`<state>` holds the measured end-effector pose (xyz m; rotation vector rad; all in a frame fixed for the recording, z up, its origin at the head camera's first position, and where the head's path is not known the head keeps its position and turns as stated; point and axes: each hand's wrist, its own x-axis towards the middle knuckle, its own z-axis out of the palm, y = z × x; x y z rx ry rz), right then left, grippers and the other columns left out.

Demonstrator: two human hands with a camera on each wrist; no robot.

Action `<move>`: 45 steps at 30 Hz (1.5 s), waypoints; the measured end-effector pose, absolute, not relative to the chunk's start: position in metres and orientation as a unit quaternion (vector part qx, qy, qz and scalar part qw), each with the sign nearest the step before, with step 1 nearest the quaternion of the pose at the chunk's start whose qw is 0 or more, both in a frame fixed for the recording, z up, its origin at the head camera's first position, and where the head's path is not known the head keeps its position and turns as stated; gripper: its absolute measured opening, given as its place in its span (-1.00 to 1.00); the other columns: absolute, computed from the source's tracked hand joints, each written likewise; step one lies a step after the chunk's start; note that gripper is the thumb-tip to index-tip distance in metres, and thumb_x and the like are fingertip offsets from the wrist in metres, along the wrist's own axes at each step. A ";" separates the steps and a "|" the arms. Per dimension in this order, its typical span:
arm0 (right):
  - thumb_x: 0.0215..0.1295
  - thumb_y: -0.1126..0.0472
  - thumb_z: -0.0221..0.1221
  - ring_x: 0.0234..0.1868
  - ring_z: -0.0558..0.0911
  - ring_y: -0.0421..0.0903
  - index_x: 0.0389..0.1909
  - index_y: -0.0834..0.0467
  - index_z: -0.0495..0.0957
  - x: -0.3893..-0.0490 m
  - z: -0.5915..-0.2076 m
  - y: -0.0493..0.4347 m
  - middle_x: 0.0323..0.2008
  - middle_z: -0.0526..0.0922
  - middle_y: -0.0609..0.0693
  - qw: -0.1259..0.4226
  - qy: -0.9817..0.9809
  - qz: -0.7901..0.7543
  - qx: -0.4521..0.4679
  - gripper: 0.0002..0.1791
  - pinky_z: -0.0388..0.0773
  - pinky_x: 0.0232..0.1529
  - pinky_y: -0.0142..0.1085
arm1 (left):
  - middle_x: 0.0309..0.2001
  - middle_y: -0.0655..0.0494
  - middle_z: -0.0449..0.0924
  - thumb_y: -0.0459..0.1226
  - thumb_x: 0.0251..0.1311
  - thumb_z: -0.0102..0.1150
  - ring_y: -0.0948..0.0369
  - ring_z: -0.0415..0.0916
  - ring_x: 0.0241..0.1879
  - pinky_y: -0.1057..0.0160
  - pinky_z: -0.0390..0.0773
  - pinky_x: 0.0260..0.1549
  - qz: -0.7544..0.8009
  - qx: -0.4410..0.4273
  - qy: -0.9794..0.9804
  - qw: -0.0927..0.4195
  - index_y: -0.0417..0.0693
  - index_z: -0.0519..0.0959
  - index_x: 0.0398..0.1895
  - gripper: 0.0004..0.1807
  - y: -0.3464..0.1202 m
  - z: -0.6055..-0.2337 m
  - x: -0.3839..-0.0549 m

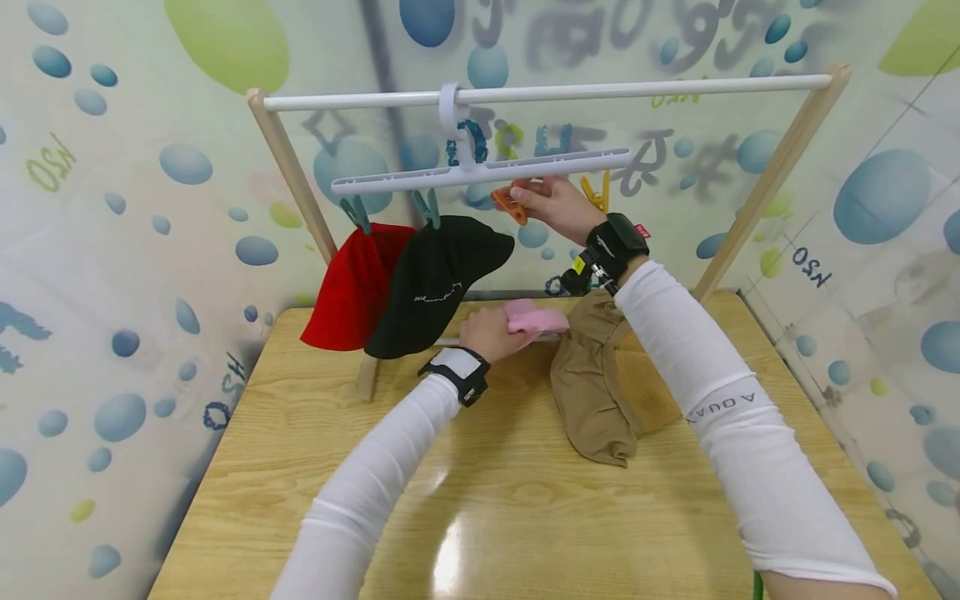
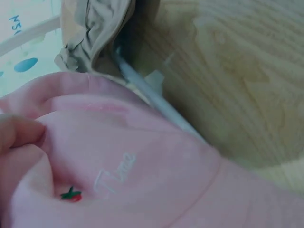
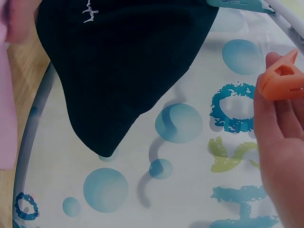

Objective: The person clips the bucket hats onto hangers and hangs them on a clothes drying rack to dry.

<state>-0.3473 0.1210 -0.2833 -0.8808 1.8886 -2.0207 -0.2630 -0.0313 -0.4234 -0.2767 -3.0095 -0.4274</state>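
My left hand (image 1: pixel 491 333) grips a pink cloth hat (image 1: pixel 534 318) low over the back of the table. White stitched lettering and a small red-and-green motif show on the pink hat (image 2: pixel 118 156) in the left wrist view. Just below the white hanger (image 1: pixel 480 172), my right hand (image 1: pixel 562 204) pinches an orange clothespin (image 1: pixel 512 206). A red hat (image 1: pixel 352 287) and a black hat (image 1: pixel 442 279) hang from the hanger's left half by teal clothespins (image 1: pixel 426 208). A yellow clothespin (image 1: pixel 597 192) hangs near its right end, behind my right hand.
The hanger hooks over the white rail (image 1: pixel 645 88) of a wooden-legged rack (image 1: pixel 296 167). On the wooden table (image 1: pixel 420 500), a brown hat (image 1: pixel 600 392) lies at the right, partly under my right arm. Patterned walls (image 1: pixel 97 250) stand behind and at both sides.
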 end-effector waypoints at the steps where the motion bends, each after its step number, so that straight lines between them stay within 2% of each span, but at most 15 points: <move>1: 0.45 0.41 -0.07 0.13 0.54 0.10 0.07 0.26 0.33 -0.348 -0.284 0.121 0.04 0.54 0.20 0.119 0.643 -0.693 -0.303 -0.77 0.36 0.21 -0.12 | -0.37 -0.07 0.64 0.12 0.10 0.23 -0.05 0.62 -0.32 0.01 0.54 -0.49 -0.140 -0.091 -0.985 0.048 -0.10 0.57 -0.40 -0.56 -0.032 -0.420 -0.263; 6: 0.44 0.41 -0.05 0.13 0.54 0.13 -0.12 0.27 0.36 -0.348 -0.285 0.123 0.04 0.57 0.19 0.116 0.638 -0.696 -0.309 -0.93 0.35 0.21 -0.10 | -0.28 -0.19 0.63 0.00 0.27 0.04 -0.13 0.62 -0.29 -0.07 0.57 -0.41 -0.159 -0.094 -0.981 0.054 -0.17 0.50 -0.15 -0.61 -0.037 -0.403 -0.266; 8: 0.45 0.41 -0.05 0.13 0.54 0.12 -0.07 0.28 0.37 -0.347 -0.285 0.123 0.04 0.57 0.19 0.117 0.638 -0.697 -0.305 -0.88 0.35 0.21 -0.11 | -0.26 -0.19 0.63 -0.05 0.31 -0.02 -0.15 0.61 -0.28 -0.09 0.55 -0.39 -0.178 -0.094 -0.978 0.052 -0.14 0.47 -0.11 -0.66 -0.038 -0.398 -0.268; 12: 0.45 0.41 -0.07 0.16 0.51 0.11 0.13 0.33 0.30 -0.345 -0.284 0.123 0.02 0.56 0.16 0.118 0.639 -0.699 -0.300 -0.72 0.34 0.22 -0.14 | -0.28 -0.15 0.61 -0.17 0.32 -0.06 -0.13 0.60 -0.29 -0.08 0.53 -0.43 -0.217 -0.108 -0.968 0.056 -0.11 0.49 -0.19 -0.79 -0.042 -0.390 -0.272; 15: 0.45 0.42 -0.08 0.18 0.49 0.10 0.12 0.33 0.32 -0.344 -0.284 0.123 0.01 0.58 0.13 0.116 0.636 -0.699 -0.305 -0.73 0.33 0.22 -0.16 | -0.29 -0.13 0.61 -0.23 0.31 -0.05 -0.11 0.59 -0.30 -0.06 0.52 -0.41 -0.245 -0.112 -0.961 0.058 -0.13 0.51 -0.23 -0.83 -0.044 -0.385 -0.274; 21: 0.43 0.46 -0.06 0.14 0.51 0.03 -0.08 0.29 0.45 -0.347 -0.285 0.122 -0.05 0.62 0.09 0.114 0.619 -0.709 -0.319 -0.84 0.33 0.22 -0.16 | -0.11 -0.08 0.63 -0.26 0.33 -0.07 -0.09 0.58 -0.15 -0.07 0.51 -0.23 -0.275 -0.108 -0.954 0.057 -0.05 0.56 -0.04 -0.75 -0.051 -0.375 -0.277; 23: 0.42 0.47 -0.05 0.13 0.52 0.02 -0.09 0.29 0.46 -0.348 -0.285 0.121 -0.07 0.63 0.08 0.112 0.614 -0.711 -0.324 -0.84 0.33 0.22 -0.15 | -0.09 -0.07 0.63 -0.28 0.32 -0.06 -0.08 0.58 -0.14 -0.07 0.51 -0.20 -0.276 -0.111 -0.953 0.060 -0.06 0.57 -0.03 -0.74 -0.053 -0.371 -0.278; 25: 0.41 0.49 -0.05 0.14 0.52 0.02 -0.19 0.24 0.45 -0.350 -0.286 0.120 -0.09 0.64 0.08 0.112 0.605 -0.718 -0.325 -0.85 0.33 0.23 -0.14 | -0.06 -0.07 0.63 -0.29 0.34 -0.06 -0.09 0.58 -0.13 -0.07 0.51 -0.18 -0.274 -0.113 -0.953 0.062 -0.07 0.57 -0.01 -0.74 -0.055 -0.367 -0.278; 31: 0.41 0.49 -0.05 0.13 0.52 0.02 -0.23 0.25 0.48 -0.352 -0.287 0.119 -0.11 0.65 0.07 0.102 0.607 -0.714 -0.334 -0.84 0.37 0.19 -0.15 | 0.02 -0.09 0.60 -0.21 0.40 -0.04 -0.12 0.56 -0.07 -0.12 0.51 -0.16 -0.280 -0.128 -0.949 0.067 0.07 0.52 0.16 -0.68 -0.059 -0.364 -0.282; 37: 0.41 0.48 -0.04 0.10 0.53 0.03 -0.25 0.23 0.54 -0.350 -0.286 0.119 -0.12 0.66 0.06 0.104 0.613 -0.712 -0.326 -0.80 0.38 0.16 -0.17 | -0.10 -0.05 0.64 -0.09 0.41 -0.01 -0.06 0.58 -0.12 -0.06 0.52 -0.18 -0.265 -0.120 -0.954 0.069 -0.02 0.62 -0.06 -0.71 -0.059 -0.363 -0.285; 42: 0.41 0.46 -0.01 -0.15 0.53 0.00 -0.26 0.27 0.57 -0.349 -0.284 0.120 -0.23 0.66 0.05 0.103 0.621 -0.706 -0.324 -0.82 0.39 0.10 -0.20 | -0.13 -0.06 0.66 0.03 0.39 -0.03 -0.09 0.59 -0.16 -0.07 0.53 -0.25 -0.274 -0.074 -0.955 0.082 0.02 0.69 -0.11 -0.61 -0.057 -0.358 -0.286; 45: 0.40 0.46 0.00 -0.25 0.47 0.02 -0.29 0.32 0.55 -0.349 -0.283 0.121 -0.31 0.63 0.09 0.108 0.612 -0.711 -0.329 -0.85 0.38 0.09 -0.19 | -0.22 -0.09 0.67 0.10 0.37 -0.04 -0.08 0.60 -0.22 -0.05 0.54 -0.31 -0.287 -0.051 -0.952 0.090 -0.02 0.72 -0.22 -0.54 -0.057 -0.355 -0.286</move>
